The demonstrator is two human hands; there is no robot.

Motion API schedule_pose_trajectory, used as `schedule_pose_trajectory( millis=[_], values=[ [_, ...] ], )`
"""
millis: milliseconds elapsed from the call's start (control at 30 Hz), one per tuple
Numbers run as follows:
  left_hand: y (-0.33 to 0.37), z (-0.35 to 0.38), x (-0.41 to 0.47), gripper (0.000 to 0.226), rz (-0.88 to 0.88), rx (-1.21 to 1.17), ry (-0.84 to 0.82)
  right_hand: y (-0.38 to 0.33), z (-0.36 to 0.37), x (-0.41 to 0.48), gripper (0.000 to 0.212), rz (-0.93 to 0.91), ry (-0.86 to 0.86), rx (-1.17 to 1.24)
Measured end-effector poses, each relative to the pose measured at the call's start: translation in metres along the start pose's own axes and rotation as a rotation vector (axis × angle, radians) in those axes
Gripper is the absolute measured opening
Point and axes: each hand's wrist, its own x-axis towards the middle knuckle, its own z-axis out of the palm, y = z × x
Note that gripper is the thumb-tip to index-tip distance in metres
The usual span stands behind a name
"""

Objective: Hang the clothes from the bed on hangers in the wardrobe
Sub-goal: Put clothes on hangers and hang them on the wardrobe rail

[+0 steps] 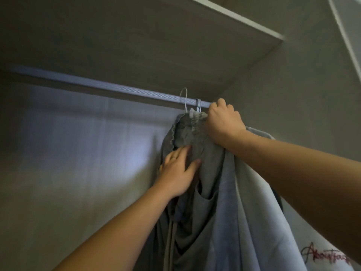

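Overhead runs a grey-brown shelf [175, 45] with a pale front edge, the back panel [68, 143] below it catching bluish light, a white strip [347, 36] slanting to its right.

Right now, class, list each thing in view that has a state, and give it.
grey garment, hanging, waistband bunched below the rail
white garment, hanging
hangers, hooked on rail
left hand, flat on grey garment
right hand, gripping grey garment's top

2 hands [203, 143] handle grey trousers [195, 192] (hanging from the rail [97, 85]).
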Motion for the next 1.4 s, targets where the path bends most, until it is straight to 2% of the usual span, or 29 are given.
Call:
schedule_pose_trajectory(
  millis=[200,400,500,633,767,967,1133,1400],
  values=[
    [-0.010,-0.015,0.014,0.062,-0.073,-0.032,0.112,0.008,-0.018,-0.013,0.004,-0.031,0.094,0.115],
    [-0.005,-0.024,0.021,0.063,-0.028,-0.057,0.353,0.038,-0.043,-0.060,0.016,-0.050,0.141,0.211],
    [0.008,-0.024,0.017,0.065,0.095,-0.096,0.437,0.063,-0.055,-0.094,0.024,-0.048,0.133,0.172],
    [0.042,-0.019,0.003,0.058,0.257,-0.265,0.474,0.097,-0.080,-0.132,0.018,-0.055,0.142,0.102],
    [0.090,-0.009,-0.006,0.051,0.299,-0.468,0.474,0.133,-0.116,-0.164,0.015,-0.076,0.161,-0.001],
    [0.172,0.017,-0.020,0.041,0.302,-0.441,0.410,0.193,-0.195,-0.213,0.016,-0.062,0.165,-0.156],
    [0.265,0.043,-0.052,0.032,0.421,-0.469,0.427,0.244,-0.276,-0.265,0.022,-0.061,0.115,-0.288],
    [0.436,0.101,-0.117,0.028,0.494,-0.728,0.348,0.319,-0.415,-0.366,0.029,0.035,0.059,-0.475]
  ],
)
